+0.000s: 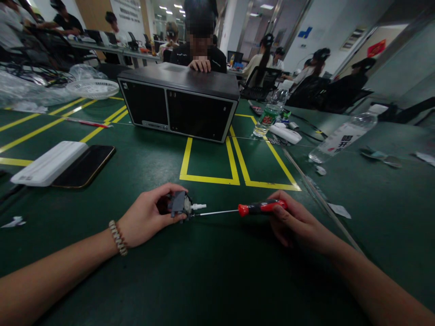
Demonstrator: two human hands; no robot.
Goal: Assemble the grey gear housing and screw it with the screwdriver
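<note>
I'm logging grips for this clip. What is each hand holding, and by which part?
The left hand grips a small grey part around its rear end. The right hand holds a screwdriver by its red-and-black handle, with the tip at the part.

My bare left forearm comes in from the lower left corner and runs up and right to my left hand, just left of centre, with the thumb on top and the fingers curled in a tight grip. My right forearm enters from the lower right corner and slants up-left to my right hand, right of centre, its fingers closed in a grip. The hands are apart and level with each other.
</note>
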